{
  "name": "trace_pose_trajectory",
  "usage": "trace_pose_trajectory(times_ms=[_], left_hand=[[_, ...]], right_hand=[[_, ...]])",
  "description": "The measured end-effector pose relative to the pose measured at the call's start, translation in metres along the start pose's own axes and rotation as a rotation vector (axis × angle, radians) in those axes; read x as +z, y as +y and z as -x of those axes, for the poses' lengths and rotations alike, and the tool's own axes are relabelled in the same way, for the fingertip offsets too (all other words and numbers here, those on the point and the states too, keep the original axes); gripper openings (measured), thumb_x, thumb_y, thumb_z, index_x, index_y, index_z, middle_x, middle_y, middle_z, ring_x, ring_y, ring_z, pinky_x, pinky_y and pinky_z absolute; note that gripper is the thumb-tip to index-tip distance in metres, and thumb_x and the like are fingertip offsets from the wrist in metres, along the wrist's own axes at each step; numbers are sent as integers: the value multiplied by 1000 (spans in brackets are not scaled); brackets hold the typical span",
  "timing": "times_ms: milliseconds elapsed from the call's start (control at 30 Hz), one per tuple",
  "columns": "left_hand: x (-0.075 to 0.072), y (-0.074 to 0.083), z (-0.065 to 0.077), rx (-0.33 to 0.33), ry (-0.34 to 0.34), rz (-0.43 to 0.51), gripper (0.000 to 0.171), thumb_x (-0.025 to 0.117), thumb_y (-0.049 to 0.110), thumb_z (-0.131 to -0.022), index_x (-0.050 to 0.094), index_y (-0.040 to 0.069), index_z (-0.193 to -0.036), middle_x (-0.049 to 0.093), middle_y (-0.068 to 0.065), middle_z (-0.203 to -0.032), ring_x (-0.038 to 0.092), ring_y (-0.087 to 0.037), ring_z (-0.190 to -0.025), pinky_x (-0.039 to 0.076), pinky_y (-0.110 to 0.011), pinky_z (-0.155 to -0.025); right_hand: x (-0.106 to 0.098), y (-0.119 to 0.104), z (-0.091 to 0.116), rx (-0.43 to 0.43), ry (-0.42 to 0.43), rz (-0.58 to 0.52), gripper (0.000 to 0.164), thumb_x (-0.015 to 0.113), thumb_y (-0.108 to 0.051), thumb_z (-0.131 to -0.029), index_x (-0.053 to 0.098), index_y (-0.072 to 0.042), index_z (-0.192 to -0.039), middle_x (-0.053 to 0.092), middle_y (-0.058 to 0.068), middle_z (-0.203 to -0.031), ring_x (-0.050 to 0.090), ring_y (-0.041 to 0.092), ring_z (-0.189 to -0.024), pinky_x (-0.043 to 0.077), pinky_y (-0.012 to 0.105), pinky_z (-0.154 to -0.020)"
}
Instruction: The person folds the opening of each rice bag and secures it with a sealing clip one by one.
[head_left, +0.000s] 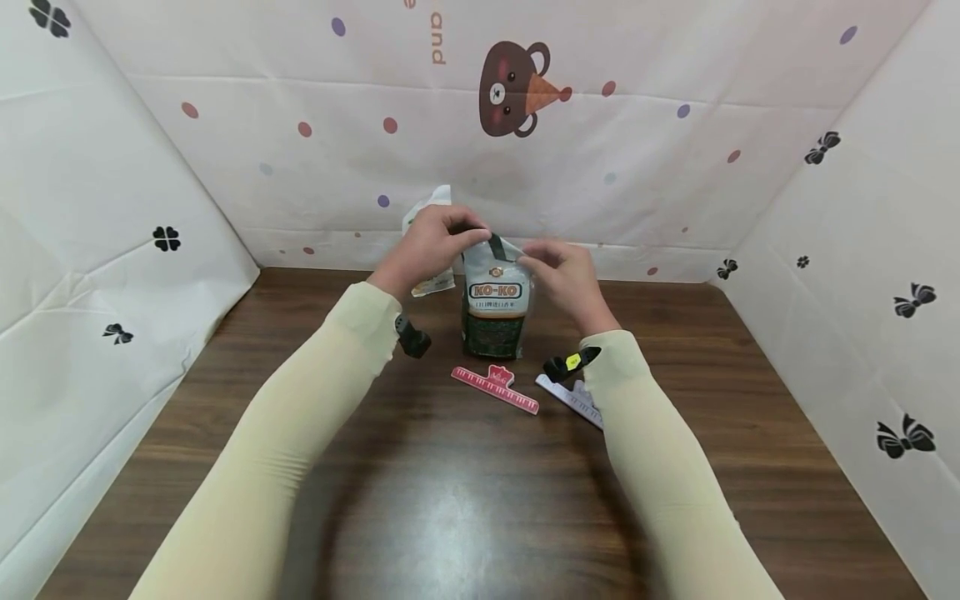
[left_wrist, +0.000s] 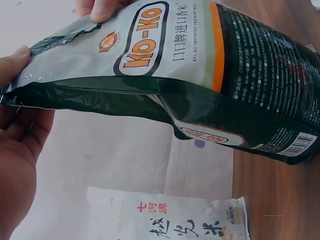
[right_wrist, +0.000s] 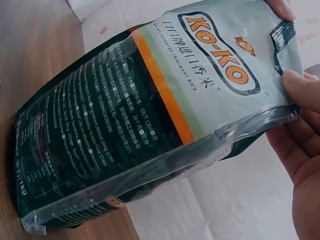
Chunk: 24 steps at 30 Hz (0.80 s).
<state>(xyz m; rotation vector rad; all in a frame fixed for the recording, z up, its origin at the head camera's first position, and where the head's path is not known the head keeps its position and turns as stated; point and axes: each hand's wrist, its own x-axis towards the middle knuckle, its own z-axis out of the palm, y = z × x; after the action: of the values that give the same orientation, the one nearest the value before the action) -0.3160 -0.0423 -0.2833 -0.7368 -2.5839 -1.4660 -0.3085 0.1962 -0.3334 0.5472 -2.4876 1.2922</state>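
Note:
A green and silver KO-KO rice bag [head_left: 495, 325] stands upright on the table, its top edge folded over at the front. My left hand [head_left: 441, 243] pinches the left end of that top between thumb and fingers. At the right end, my right hand [head_left: 564, 273] pinches the same edge, the thumb on the front and the fingers behind, as the right wrist view shows. In the left wrist view, the bag's dark green side gusset [left_wrist: 115, 95] faces the camera.
A red ruler-like clip [head_left: 495, 389] lies before the bag. Right of it, a pale lilac clip [head_left: 570, 398] is partly hidden by my right sleeve. Behind my left hand, a white rice bag [left_wrist: 170, 215] stands near the patterned back wall [head_left: 300, 183].

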Motion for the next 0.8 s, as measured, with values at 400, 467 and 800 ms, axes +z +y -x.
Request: trace_pose_trajectory(times_ms=[400, 467, 800], left_hand=[[19, -12, 5, -139, -14, 202, 43, 73, 31, -87, 54, 26, -125, 62, -1, -116, 59, -19, -105, 50, -40, -93], [26, -17, 4, -149, -18, 235, 48, 74, 30, -86, 52, 26, -128, 62, -2, -117, 60, -19, -107, 50, -41, -95], [43, -25, 3, -233, 31, 288, 34, 72, 45, -84, 68, 23, -110, 70, 2, -103, 65, -15, -99, 51, -38, -90]], right_hand=[[5, 7, 2, 45, 47, -88, 25, 68, -30, -91, 72, -11, -107, 71, 8, -100, 60, 16, -86, 48, 29, -73], [6, 8, 2, 46, 48, -86, 25, 68, -29, -91, 72, -11, -107, 71, 8, -99, 60, 16, -85, 47, 29, -72], [3, 6, 0, 56, 20, -70, 29, 67, -35, -91, 72, -13, -110, 71, 6, -105, 63, 16, -93, 50, 32, -79]])
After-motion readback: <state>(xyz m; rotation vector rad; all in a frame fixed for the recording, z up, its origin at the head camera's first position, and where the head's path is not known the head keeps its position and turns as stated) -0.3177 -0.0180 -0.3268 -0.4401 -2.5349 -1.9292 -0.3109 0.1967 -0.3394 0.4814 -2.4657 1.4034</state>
